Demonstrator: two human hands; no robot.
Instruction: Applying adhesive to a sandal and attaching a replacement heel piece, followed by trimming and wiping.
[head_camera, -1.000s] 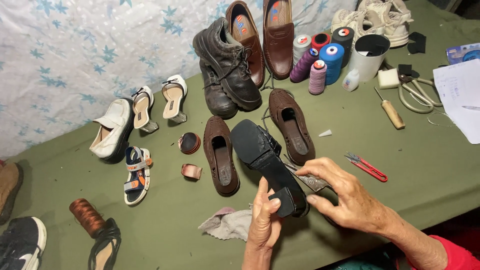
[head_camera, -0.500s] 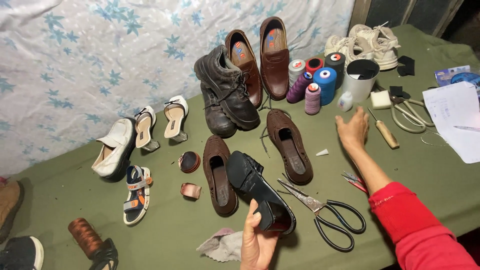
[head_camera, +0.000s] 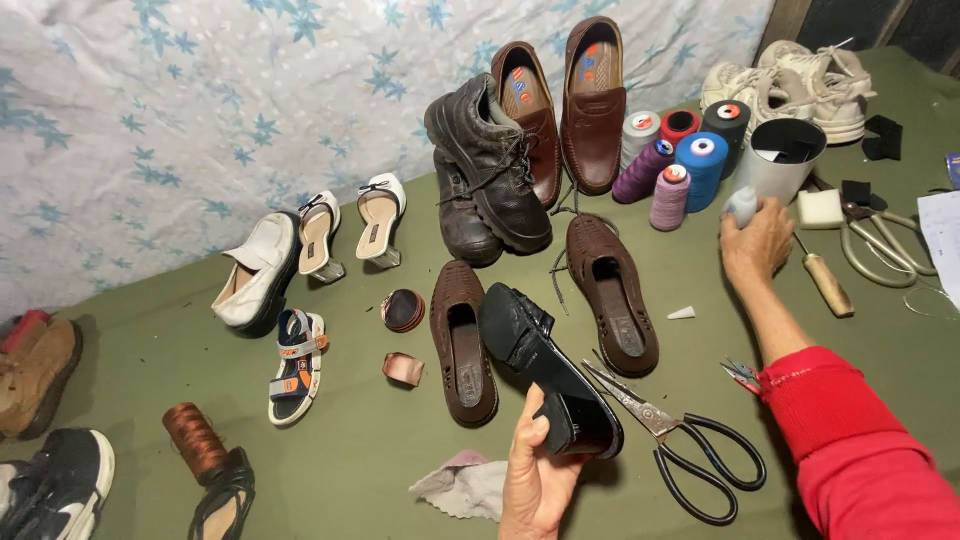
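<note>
The left hand (head_camera: 535, 470) gripped a black heeled shoe (head_camera: 545, 370) by its heel, sole up, above the green table (head_camera: 380, 470). Well apart, the right hand (head_camera: 757, 240) had closed around a small white bottle (head_camera: 742, 205) beside the thread spools (head_camera: 680, 160).

Camera: one view only, worn on the person's head.
Facing: down and forward, toward 12 o'clock, across the green table (head_camera: 150, 360).
Nearness: close; left hand (head_camera: 535, 475) at 6 o'clock, right hand (head_camera: 757, 240) at 2 o'clock.
Shared part: none, single view.
</note>
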